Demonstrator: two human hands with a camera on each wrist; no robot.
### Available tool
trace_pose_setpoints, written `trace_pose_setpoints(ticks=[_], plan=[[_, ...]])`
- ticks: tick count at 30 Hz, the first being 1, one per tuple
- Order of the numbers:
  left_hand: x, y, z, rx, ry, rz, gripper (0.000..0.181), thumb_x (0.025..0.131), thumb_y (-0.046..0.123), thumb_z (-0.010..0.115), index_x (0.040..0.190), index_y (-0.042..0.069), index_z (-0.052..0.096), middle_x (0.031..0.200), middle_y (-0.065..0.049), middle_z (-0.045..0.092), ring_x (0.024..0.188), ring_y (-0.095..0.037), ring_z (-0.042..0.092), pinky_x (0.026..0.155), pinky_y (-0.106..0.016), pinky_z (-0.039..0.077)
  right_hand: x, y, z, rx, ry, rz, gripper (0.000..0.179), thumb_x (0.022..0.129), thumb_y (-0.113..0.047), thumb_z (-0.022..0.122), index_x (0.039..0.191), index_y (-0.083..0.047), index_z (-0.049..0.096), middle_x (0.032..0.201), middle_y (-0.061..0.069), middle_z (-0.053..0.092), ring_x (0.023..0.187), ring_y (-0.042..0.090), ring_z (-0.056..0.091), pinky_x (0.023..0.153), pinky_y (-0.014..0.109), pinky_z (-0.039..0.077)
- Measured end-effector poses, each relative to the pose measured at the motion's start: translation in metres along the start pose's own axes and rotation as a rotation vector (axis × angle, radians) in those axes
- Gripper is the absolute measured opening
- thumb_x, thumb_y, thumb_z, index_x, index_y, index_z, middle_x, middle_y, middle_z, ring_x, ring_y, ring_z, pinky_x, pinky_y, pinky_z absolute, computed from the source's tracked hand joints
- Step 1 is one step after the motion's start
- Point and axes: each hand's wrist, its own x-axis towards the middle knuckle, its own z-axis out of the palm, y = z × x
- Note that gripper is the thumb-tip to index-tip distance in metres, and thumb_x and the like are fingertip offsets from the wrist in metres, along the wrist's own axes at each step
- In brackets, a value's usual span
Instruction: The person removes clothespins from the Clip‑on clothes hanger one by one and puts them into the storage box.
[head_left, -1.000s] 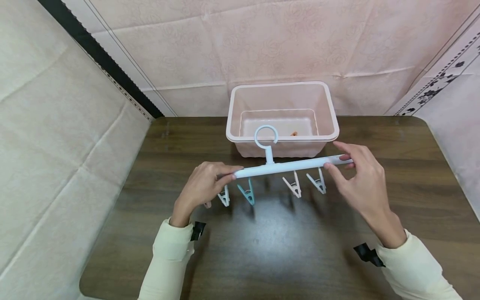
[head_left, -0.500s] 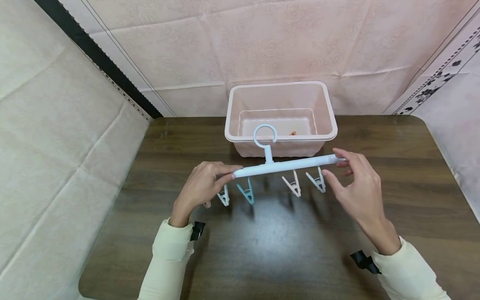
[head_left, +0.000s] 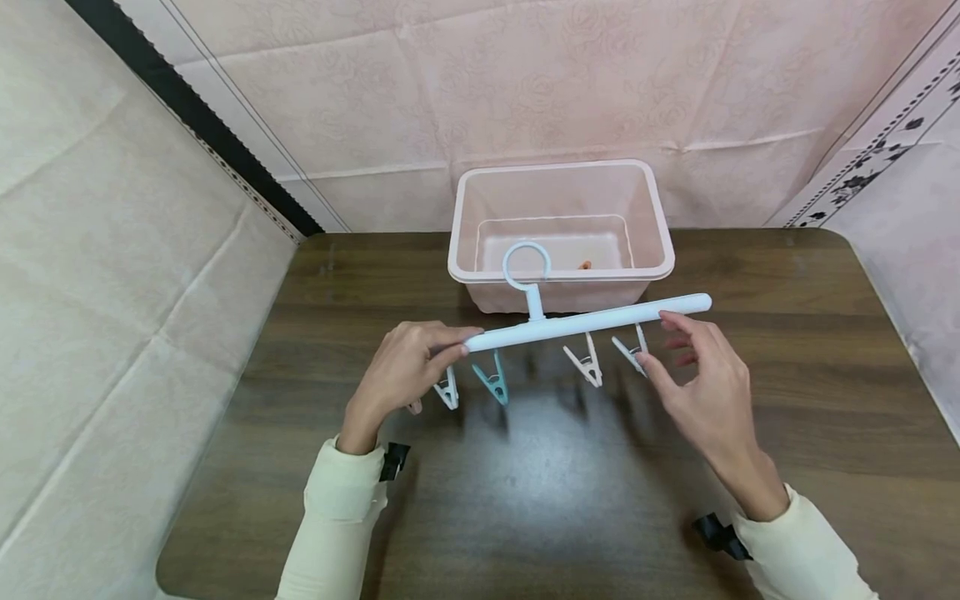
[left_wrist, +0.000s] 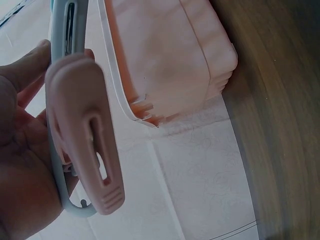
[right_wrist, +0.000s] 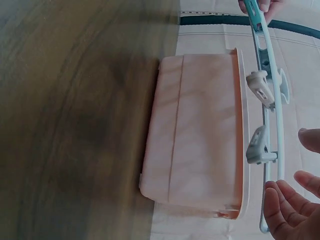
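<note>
A pale blue clip hanger (head_left: 588,322) with a round hook is held raised above the table. My left hand (head_left: 405,362) pinches its left end between thumb and fingers. Clothes-peg clips hang from the bar: a dusty pink clip (left_wrist: 90,135) by the left hand, a white clip (head_left: 448,392), a teal clip (head_left: 492,382), a cream clip (head_left: 587,367) and a whitish clip (head_left: 627,350). My right hand (head_left: 701,387) is at the bar's right part, fingertips touching it, thumb apart from the bar in the right wrist view. The hanger's right tip extends past the fingers.
Behind the hanger a pink plastic bin (head_left: 562,296) stands on the dark wooden table (head_left: 525,500), by the cloth-covered back wall (head_left: 562,83). Inside it lies a small orange-brown thing (head_left: 585,265), too small to identify. Cloth also covers both sides.
My right hand has let go of the hanger's right end and slid left and slightly down along the bar, uncovering the tip. The right end rises slightly; the left hand keeps its hold.
</note>
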Motion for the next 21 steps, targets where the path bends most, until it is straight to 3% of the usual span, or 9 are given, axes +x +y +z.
trace_pose_setpoints(ticks=[21], plan=[[0.000,0.000,0.000,-0.012,0.016,0.011,0.030,0.092,0.009,0.073,0.121,0.017,0.075,0.093,0.001,0.073,0.062,-0.009,0.055,0.057,-0.033,0.047,-0.012,0.005,0.014,0.045,-0.021,0.027,0.054,0.075,0.004,0.086,0.123,0.003,0.063,0.105,0.014,0.066,0.082,0.021,0.062,0.072,0.007,0.043]])
